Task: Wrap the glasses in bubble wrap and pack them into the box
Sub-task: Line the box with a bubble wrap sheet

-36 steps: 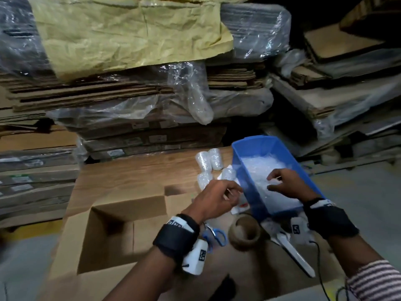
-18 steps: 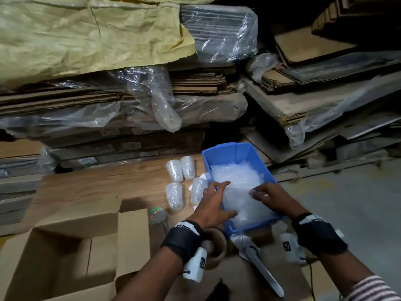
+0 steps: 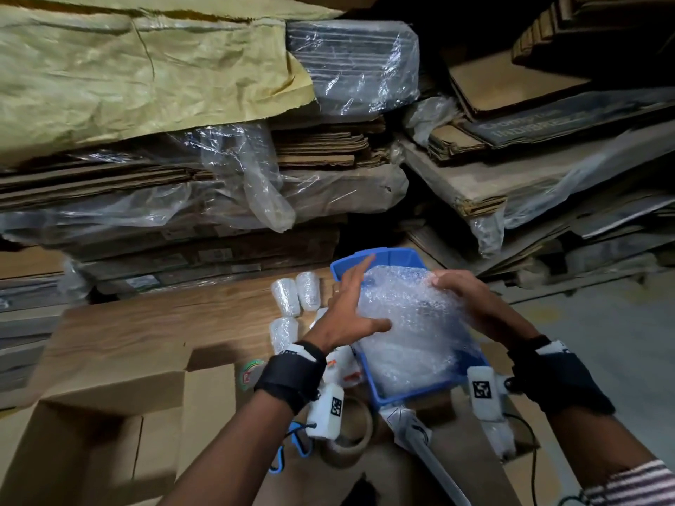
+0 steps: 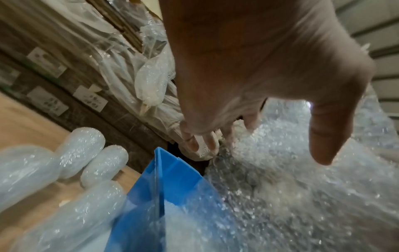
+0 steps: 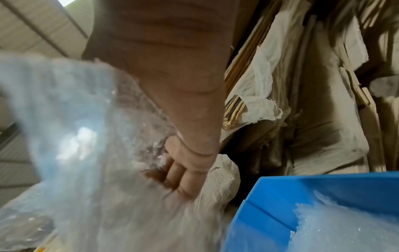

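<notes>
A blue bin (image 3: 409,394) on the wooden table holds clear bubble wrap. A bubble wrap sheet (image 3: 412,323) is raised out of it, tilted up between my hands. My right hand (image 3: 443,283) grips the sheet's far right edge with curled fingers (image 5: 172,179). My left hand (image 3: 378,292) lies along the sheet's left edge with fingers straight and the thumb resting on the wrap; in the left wrist view the left hand (image 4: 259,150) is spread above the sheet (image 4: 280,196). Three wrapped glasses (image 3: 285,297) lie just left of the bin. The open cardboard box (image 3: 91,451) stands at lower left.
A brown tape roll (image 3: 347,432), blue-handled scissors (image 3: 292,447) and a white cutter (image 3: 420,440) lie near the table's front edge below the bin. Stacks of flattened cardboard under plastic film (image 3: 255,184) rise right behind the table.
Both hands have lifted a bubble wrap sheet up out of the bin. The left hand went from the bin's left side onto the sheet. My head has turned, shifting the box leftward.
</notes>
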Demonstrator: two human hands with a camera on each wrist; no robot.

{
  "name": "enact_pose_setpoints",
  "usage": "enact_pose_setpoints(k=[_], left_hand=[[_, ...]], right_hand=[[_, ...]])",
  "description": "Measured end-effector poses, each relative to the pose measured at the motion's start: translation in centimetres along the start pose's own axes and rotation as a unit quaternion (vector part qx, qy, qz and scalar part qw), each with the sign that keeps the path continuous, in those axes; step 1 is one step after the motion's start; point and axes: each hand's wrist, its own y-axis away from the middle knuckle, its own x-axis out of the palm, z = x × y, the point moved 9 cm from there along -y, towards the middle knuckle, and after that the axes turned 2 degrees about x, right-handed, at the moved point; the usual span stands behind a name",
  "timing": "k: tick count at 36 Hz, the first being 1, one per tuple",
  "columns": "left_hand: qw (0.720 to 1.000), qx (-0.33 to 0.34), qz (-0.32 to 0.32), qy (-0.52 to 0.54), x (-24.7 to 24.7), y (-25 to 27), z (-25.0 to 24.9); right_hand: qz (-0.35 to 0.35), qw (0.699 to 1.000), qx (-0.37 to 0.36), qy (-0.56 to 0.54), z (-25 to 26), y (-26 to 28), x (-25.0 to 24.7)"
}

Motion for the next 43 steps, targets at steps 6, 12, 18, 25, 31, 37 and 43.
enact_pose_setpoints(k=[6,12,18,25,31,37,43], left_hand=[[0.991,-0.02,-0.004,0.13,-0.5,0.7,-1.1],[0.986,-0.04,-0.041,0.16,-2.2,1.4,-0.2],[0.99,-0.015,-0.01,0.138,-2.3,1.4,-1.4],[0.995,-0.005,0.05,0.089,-2.0,1.9,-1.3],[0.992,-0.015,0.119,0.031,-1.8,2.5,-1.0],[0.99,-0.041,0.132,0.042,-2.3,2.6,-0.2],[0.985,-0.117,0.087,0.091,-2.7,2.7,3.4]], right_hand=[[-0.072,0.997,0.009,-0.006,-0.1,-0.6,-1.1],[-0.148,0.981,0.011,0.126,-0.4,-0.2,-2.2],[-0.097,0.958,-0.054,0.266,1.6,0.2,1.6],[-0.177,0.938,-0.119,0.274,1.7,-1.1,1.1],[-0.199,0.962,-0.06,0.177,0.8,-1.3,-1.4],[-0.218,0.969,-0.017,0.115,1.7,-0.9,-3.2],[-0.302,0.946,-0.02,0.113,2.5,0.2,-6.0]])
